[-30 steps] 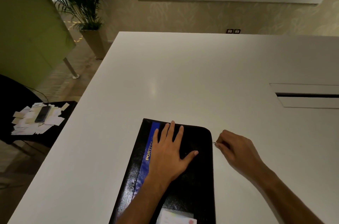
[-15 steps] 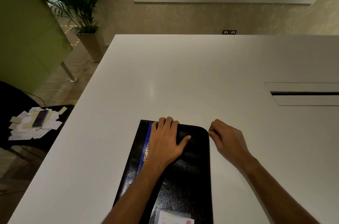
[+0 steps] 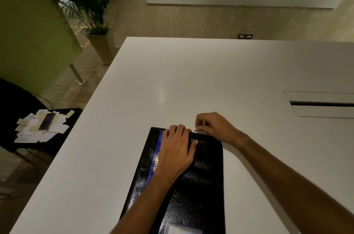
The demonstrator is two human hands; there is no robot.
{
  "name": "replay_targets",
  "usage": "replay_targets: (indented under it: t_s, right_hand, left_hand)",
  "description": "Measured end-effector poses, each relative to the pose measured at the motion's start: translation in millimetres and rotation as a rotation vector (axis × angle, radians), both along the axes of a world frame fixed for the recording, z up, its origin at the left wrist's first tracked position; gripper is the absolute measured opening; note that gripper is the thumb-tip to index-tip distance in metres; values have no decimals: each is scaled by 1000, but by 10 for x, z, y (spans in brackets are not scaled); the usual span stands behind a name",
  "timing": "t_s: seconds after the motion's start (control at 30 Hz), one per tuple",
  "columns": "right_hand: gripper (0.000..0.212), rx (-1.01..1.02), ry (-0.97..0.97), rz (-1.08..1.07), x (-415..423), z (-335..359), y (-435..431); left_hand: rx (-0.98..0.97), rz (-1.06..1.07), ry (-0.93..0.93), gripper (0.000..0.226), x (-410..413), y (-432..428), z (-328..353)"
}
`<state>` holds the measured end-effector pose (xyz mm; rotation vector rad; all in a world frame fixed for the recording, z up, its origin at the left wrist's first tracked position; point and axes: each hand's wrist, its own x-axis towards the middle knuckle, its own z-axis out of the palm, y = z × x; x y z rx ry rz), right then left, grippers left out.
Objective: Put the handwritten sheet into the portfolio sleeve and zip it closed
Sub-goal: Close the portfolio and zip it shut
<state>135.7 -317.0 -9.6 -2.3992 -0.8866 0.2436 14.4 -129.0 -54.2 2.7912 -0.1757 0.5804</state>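
Observation:
A black portfolio [image 3: 199, 185] with a blue strip lettered in gold lies closed on the white table [image 3: 191, 80], near its front edge. My left hand [image 3: 177, 149] rests flat on the cover, fingers curled over the far edge. My right hand [image 3: 214, 126] is at the far edge, just right of the left fingers, pinching a small silver zipper pull [image 3: 203, 123]. The handwritten sheet is not visible.
A slot with a recessed panel [image 3: 321, 104] is set into the table at the right. Left of the table, a dark chair holds scattered paper slips [image 3: 38, 130] and a phone [image 3: 47, 121]. A potted palm [image 3: 90, 13] stands at the back left.
My right hand has carried the zipper pull from the portfolio's right side around the far right corner onto the far edge. My left hand slid forward and its fingers curled over that edge.

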Motion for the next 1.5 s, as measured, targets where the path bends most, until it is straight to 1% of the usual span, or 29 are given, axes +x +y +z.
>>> replay_targets:
  t_s: [0.13,0.2,0.27,0.3,0.37,0.4,0.43,0.5,0.57,0.67,0.73,0.83,1.13,1.37,1.5]
  right_hand:
    - [11,-33,-57,74,57,50,331]
    - [9,-61,-105,111,59,63,393]
    - [10,-132,-221,162,50,54,399]
    - [12,-180,-297,190,49,46,386]
    - [14,-269,-426,244,59,39,357]
    - [14,-300,-465,262,66,41,351]
    - [13,-321,-497,274,71,44,357]
    - [10,-349,-546,290,73,55,414]
    - [12,-356,-558,294,62,62,507]
    - [19,-352,-570,286,54,67,653]
    - [19,-341,-579,281,57,87,765]
    - [18,-340,-568,288,58,125,965]
    - [19,-317,-585,284,-33,156,1504]
    - [17,-385,-554,238,-122,163,1591]
    - [16,-400,-537,196,-183,142,1620]
  left_hand:
    - [-46,15,2,24,-40,-4,54]
    - [-122,39,-3,27,-50,37,89]
    - [-166,164,-8,34,-25,201,162]
    - [-145,263,6,37,0,331,193]
    - [-101,431,97,47,33,631,208]
    - [-125,456,171,52,41,773,193]
    - [-188,431,237,53,48,887,166]
    - [-308,322,292,46,60,1030,91]
    - [-344,256,270,40,62,1094,39]
    - [-476,249,189,35,37,1132,-15]
    - [-555,250,159,38,23,1149,-35]
    - [-607,239,148,44,16,1158,-25]
    - [-594,281,142,38,20,1117,-14]
    - [-587,295,127,35,35,1112,-24]
    - [-566,346,142,33,38,1088,-36]
